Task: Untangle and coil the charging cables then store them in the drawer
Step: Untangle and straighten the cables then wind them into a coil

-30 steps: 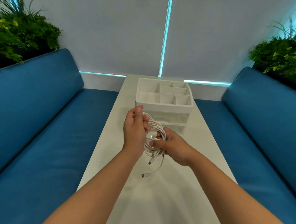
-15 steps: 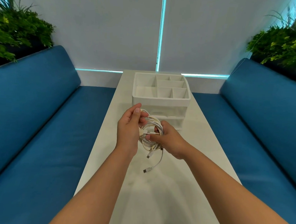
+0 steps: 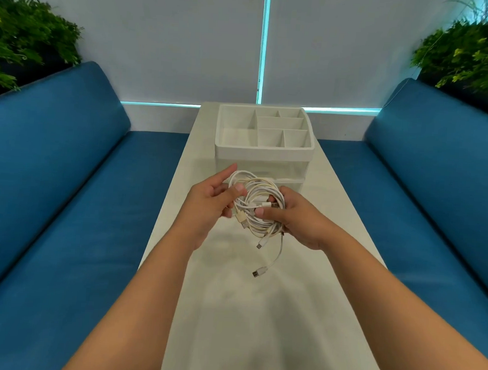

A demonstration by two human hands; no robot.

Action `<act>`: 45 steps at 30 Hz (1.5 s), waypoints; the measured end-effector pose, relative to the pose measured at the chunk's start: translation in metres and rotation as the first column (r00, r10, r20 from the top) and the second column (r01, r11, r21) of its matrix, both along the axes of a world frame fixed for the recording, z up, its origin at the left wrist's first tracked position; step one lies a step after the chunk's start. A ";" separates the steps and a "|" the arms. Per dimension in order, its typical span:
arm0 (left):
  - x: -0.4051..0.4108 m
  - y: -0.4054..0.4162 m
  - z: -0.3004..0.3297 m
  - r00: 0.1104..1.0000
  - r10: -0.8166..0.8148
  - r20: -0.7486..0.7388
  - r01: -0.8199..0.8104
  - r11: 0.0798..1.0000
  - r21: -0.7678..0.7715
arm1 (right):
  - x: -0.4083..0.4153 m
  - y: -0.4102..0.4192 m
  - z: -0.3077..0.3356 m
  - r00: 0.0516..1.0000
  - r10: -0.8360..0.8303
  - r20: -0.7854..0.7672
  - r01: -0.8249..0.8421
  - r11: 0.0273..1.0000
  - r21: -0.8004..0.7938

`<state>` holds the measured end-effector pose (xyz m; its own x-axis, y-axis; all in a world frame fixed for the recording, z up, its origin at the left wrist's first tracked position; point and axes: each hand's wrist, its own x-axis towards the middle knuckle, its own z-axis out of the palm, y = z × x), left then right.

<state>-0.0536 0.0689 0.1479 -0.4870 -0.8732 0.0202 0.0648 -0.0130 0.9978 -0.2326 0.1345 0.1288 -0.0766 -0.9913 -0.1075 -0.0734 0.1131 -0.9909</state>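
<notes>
Cables point(image 3: 254, 206), white and bunched in a loose tangle of loops, hang in the air above the middle of the tabletop point(image 3: 258, 313), held between both hands. The right hand point(image 3: 294, 220) has its grip closed on the bundle's right side, thumb pressing across the strands and fingers curled behind them. The left hand point(image 3: 208, 204) pinches the left side of the loops with its thumb, while its index finger points out straight. Two plug ends dangle below the bundle, clear of the tabletop. Just beyond the hands, toward the far edge, stands a white organizer point(image 3: 264, 146) with open compartments on top and clear drawers point(image 3: 266, 169) below, both closed.
</notes>
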 end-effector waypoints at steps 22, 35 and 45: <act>-0.008 0.009 -0.015 0.945 0.153 -0.288 -0.130 0.987 0.098 | -0.003 0.004 0.002 0.998 -0.015 -0.055 0.014 1.000 -0.008; -0.015 0.015 -0.012 0.932 0.178 -0.316 -0.167 0.984 0.062 | 0.007 -0.004 0.008 0.987 -0.154 -0.042 0.152 0.987 -0.057; -0.022 0.020 -0.022 0.969 0.212 -0.125 -0.231 0.959 -0.162 | 0.015 -0.002 0.013 0.964 -0.253 -0.076 0.242 0.962 -0.127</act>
